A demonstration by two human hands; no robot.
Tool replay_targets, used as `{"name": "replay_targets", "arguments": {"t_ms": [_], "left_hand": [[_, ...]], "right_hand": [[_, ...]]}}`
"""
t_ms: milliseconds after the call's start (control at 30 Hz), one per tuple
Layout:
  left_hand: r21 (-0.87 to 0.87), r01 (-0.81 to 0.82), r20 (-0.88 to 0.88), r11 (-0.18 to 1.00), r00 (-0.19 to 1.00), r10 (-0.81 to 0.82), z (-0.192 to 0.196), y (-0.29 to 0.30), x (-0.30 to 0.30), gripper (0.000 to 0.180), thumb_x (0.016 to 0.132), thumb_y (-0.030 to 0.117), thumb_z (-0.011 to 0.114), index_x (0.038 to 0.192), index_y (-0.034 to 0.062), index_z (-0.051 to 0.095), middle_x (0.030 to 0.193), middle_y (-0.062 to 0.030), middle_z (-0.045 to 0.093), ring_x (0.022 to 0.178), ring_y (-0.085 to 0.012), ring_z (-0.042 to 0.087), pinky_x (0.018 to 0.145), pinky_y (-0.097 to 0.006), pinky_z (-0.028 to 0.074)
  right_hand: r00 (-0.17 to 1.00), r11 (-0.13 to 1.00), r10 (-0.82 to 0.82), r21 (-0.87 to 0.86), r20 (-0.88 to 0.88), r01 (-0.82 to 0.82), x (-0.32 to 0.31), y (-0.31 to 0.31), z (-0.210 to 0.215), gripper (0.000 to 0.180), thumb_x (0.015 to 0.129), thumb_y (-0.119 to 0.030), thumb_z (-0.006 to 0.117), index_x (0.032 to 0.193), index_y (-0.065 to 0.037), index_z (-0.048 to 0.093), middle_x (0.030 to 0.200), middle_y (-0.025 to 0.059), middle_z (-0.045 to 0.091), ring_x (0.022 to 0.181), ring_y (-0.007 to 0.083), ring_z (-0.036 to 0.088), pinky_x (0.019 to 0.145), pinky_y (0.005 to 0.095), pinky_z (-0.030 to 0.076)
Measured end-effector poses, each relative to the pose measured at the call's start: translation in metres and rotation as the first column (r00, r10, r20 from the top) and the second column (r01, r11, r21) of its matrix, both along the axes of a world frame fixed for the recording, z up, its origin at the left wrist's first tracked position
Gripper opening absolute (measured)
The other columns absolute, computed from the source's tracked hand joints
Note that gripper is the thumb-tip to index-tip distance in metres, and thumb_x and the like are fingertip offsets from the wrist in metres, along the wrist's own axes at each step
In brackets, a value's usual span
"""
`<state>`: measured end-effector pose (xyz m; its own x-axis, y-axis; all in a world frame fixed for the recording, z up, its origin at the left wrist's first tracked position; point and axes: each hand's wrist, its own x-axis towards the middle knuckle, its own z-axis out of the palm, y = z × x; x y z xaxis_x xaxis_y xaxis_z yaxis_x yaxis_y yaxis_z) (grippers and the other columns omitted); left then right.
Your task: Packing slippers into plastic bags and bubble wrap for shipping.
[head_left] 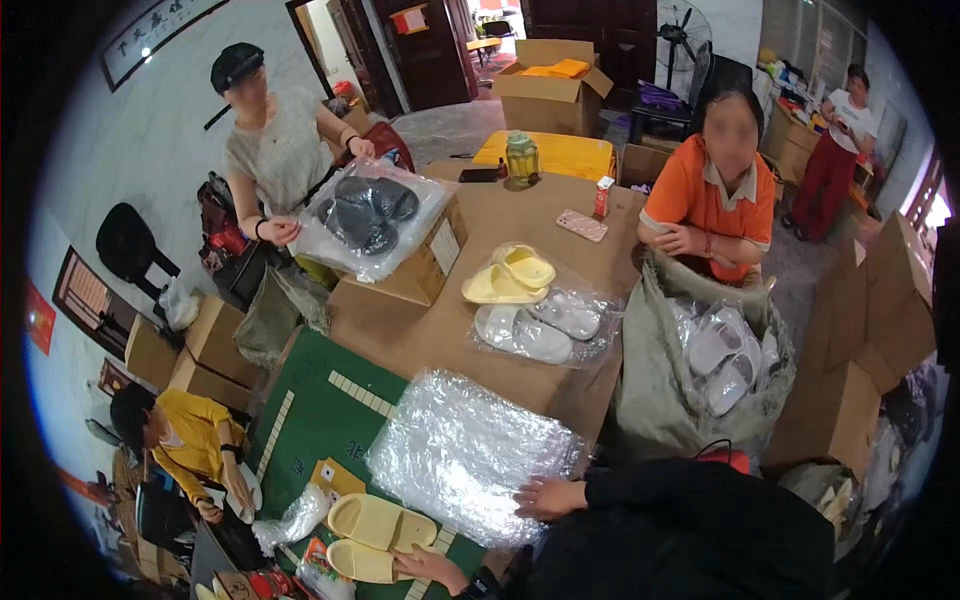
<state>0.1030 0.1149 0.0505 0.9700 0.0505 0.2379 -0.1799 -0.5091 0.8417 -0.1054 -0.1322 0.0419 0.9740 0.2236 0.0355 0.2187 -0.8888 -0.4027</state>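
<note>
Head view: left hand (428,566) lies flat on the yellow slippers (378,535) at the green mat's (320,415) near edge; right hand (548,496) rests open on the bubble wrap (470,455) beside them. Slippers look light, soft, best pinched at the strap.

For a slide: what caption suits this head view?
Left hand by yellow slippers, right hand on bubble wrap.
</note>
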Motion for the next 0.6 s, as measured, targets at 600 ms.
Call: {"name": "replay_targets", "arguments": {"t_ms": [600], "left_hand": [[-0.161, 0.434, -0.423, 0.886, 0.781, -0.460, 0.090, -0.205, -0.127, 0.053, 0.079, 0.004, 0.049, 0.129, -0.0099, 0.038, 0.098, -0.0137, 0.036, 0.089, -0.0263, 0.043, 0.084, -0.034, 0.037]], "right_hand": [[0.767, 0.392, -0.566, 0.720, -0.302, 0.573, -0.040, -0.112, 0.048, 0.042, 0.093, -0.030, 0.034, 0.127, -0.005, 0.043, 0.117, 0.0221, 0.054, 0.110, 0.0360, 0.051, 0.094, 0.0402, 0.039]]}}
